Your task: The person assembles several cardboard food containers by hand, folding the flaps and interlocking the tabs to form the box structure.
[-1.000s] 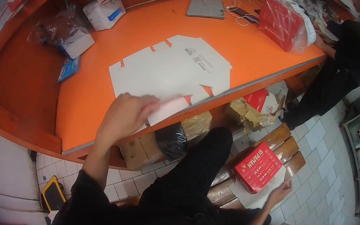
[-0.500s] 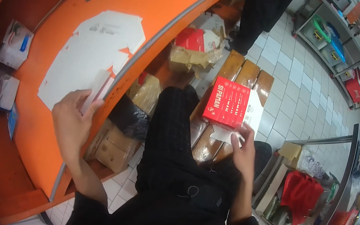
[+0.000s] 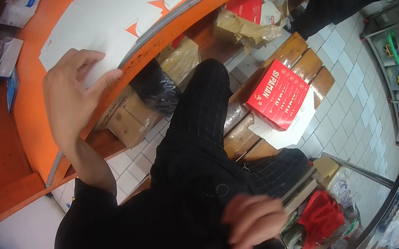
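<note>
A stack of flat white cardboard box blanks (image 3: pixel 117 4) lies on the orange counter at the left. My left hand (image 3: pixel 73 90) is at the near end of this stack, its thumb and fingers curled around a flap of the cardboard. Raised in front of my torso, my right hand (image 3: pixel 254 223) has curled fingers smeared by motion; whether it holds anything does not show. Red printed cardboard pieces (image 3: pixel 278 96) lie in a pile on a white blank (image 3: pixel 303 119), on the wooden slatted bench to the right of my knee.
Beneath the counter are a brown carton (image 3: pixel 131 117), a black plastic bag (image 3: pixel 156 87) and a torn brown package (image 3: pixel 250 29). A person's dark-clothed leg (image 3: pixel 329 12) stands beyond the bench. At the right, a metal-framed rack (image 3: pixel 357 171) stands by a red bag (image 3: pixel 322 215).
My right hand has left the red pile and come back toward my torso. My left hand stays at the cardboard, whose upright flap now lies lower. The view has shifted.
</note>
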`<state>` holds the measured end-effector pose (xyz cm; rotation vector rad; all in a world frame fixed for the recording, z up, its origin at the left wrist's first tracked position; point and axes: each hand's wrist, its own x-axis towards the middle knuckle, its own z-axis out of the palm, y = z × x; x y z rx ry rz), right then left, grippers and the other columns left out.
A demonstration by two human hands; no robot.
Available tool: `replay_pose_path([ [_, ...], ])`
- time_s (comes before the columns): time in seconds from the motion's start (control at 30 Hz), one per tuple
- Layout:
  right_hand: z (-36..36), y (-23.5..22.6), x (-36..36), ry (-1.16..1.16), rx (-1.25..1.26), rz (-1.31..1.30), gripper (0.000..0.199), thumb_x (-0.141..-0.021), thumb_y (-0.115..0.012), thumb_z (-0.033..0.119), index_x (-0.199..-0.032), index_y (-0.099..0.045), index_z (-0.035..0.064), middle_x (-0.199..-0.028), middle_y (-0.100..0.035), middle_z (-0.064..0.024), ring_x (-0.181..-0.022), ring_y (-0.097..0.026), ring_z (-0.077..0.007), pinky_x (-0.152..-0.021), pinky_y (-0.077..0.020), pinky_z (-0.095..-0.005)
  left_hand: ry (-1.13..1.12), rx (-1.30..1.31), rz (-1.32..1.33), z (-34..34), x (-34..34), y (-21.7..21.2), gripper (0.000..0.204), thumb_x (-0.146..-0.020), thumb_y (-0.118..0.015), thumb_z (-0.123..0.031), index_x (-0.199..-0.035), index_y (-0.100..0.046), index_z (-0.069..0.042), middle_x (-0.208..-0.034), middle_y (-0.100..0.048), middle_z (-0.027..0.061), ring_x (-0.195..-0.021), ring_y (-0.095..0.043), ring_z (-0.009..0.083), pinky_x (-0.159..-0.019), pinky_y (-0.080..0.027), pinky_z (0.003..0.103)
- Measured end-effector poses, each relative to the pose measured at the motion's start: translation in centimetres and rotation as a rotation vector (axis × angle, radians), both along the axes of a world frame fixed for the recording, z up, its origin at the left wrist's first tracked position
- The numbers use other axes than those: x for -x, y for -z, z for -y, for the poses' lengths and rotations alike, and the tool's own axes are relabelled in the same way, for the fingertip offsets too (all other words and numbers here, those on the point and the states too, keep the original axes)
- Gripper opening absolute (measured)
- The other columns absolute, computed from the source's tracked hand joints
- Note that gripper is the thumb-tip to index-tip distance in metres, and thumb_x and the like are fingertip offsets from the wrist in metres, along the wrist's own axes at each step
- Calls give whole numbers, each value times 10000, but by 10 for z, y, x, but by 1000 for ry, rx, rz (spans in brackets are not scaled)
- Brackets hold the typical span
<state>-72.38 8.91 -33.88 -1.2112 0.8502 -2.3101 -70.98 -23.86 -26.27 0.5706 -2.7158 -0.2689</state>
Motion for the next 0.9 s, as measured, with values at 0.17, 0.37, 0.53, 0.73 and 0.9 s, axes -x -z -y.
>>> replay_pose_path([
  [0.17,-13,0,33,-247,-131,-53,218,-941,-671,197,-907,-699,-17,-881,-718,-114,-862,-617,-268,-756,-510,-409,-76,-144,-54,-5,-4,3,278,-803,-782,-187,-970,-702,20,-837,-652,139,-801,-674,230,-737,-523,323],
  [0.37,-10,25,19,-128,-219,219,393,-858,-747,419,-861,-661,36,-821,-706,-107,-710,-602,-209,-629,-485,-327,-68,-491,-17,5,4,-4,225,-874,-710,-137,-1006,-698,44,-798,-606,86,-764,-597,117,-700,-476,240],
  [0.53,-23,47,18,68,-264,352,512,-837,-723,533,-879,-587,41,-744,-664,-82,-683,-591,-200,-613,-475,-320,-133,-328,25,19,1,-8,181,-930,-639,-128,-991,-685,36,-781,-586,64,-723,-554,85,-680,-449,222],
  [0.73,-33,39,33,128,-328,155,511,-803,-771,500,-958,-595,46,-860,-689,-110,-729,-611,-206,-688,-474,-340,-541,349,-1075,4,-6,-34,252,-982,-605,-219,-980,-671,24,-868,-685,74,-730,-613,133,-600,-530,244],
  [0.9,-6,-14,53,511,-517,-400,560,-705,-866,321,-1168,-626,117,-1224,-644,-78,-1161,-566,-325,-974,-452,-453,192,-477,-979,-80,-10,-15,371,-985,-604,-251,-1223,-581,33,-1027,-672,66,-860,-643,157,-750,-536,263],
])
